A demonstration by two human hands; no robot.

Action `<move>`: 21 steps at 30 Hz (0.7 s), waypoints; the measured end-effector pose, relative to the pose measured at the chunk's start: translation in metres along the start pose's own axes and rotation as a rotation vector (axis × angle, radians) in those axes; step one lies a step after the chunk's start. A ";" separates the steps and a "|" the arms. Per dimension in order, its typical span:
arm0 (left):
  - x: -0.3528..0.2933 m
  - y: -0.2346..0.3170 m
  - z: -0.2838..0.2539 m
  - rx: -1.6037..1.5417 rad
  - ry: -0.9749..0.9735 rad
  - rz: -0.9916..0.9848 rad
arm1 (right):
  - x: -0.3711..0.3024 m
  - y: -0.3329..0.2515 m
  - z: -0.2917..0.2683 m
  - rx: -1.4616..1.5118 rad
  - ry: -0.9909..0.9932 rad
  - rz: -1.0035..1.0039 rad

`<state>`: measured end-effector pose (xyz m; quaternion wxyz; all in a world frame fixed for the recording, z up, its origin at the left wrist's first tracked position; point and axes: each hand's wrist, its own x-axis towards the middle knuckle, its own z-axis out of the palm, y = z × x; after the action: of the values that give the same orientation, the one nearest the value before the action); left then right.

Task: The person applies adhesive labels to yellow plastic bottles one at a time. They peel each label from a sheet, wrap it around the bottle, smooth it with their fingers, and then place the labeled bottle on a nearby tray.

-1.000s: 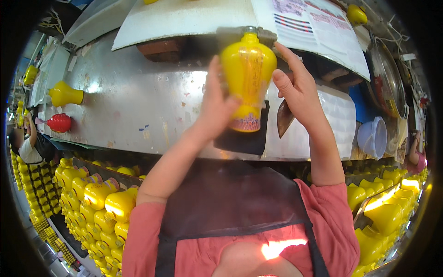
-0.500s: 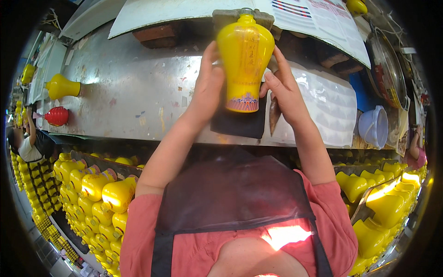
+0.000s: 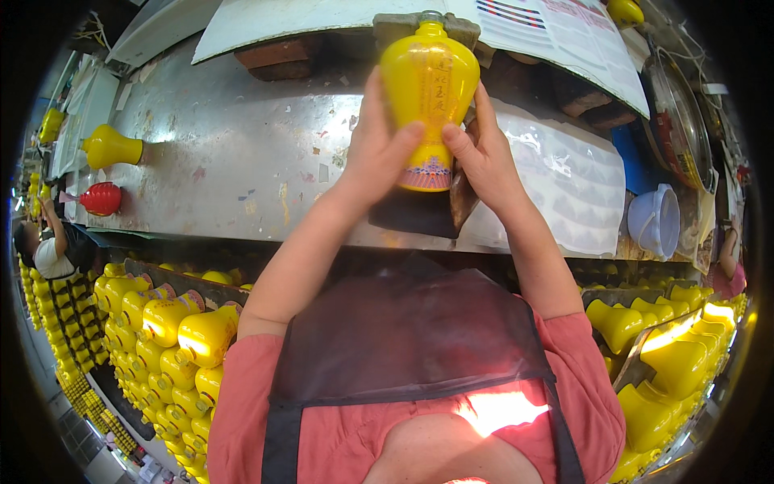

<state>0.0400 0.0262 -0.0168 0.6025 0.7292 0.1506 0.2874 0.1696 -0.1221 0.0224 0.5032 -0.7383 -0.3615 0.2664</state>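
Gripping yellow bottle (image 3: 427, 85) between left hand (image 3: 373, 143) and right hand (image 3: 488, 157), with thumbs at lower front, fingers part-curled along sides. Holding it over metal table (image 3: 226, 169), neck at grey block (image 3: 392, 31).

left: wide room over surface (image 3: 242, 173), up to yellow bottle (image 3: 114, 148) and red thing (image 3: 103, 198) | far side: brick (image 3: 278, 60), white board (image 3: 322, 24) block | right: sheet (image 3: 556, 173) leaves room, then bucket (image 3: 654, 222) | middle: big bottle (image 3: 430, 89) fills gap between left fingers (image 3: 374, 97), right fingers (image 3: 485, 109)

The held bottle (image 3: 430, 81) looks smooth and glossy, the tabletop (image 3: 234, 173) like scuffed metal.
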 end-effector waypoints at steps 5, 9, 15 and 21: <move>-0.002 0.001 -0.001 0.009 0.007 0.013 | 0.002 -0.003 -0.008 0.078 -0.052 0.005; -0.007 0.005 0.004 0.013 0.090 0.019 | 0.004 -0.009 -0.006 0.127 -0.029 0.101; -0.005 0.012 -0.004 0.084 0.039 0.052 | 0.000 -0.008 -0.006 0.119 0.000 0.014; -0.007 0.015 -0.002 -0.114 0.037 -0.009 | -0.001 0.001 -0.017 0.187 -0.064 0.100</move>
<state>0.0314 0.0204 -0.0036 0.6415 0.6876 0.1482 0.3061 0.1816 -0.1327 0.0272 0.5442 -0.6964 -0.3136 0.3472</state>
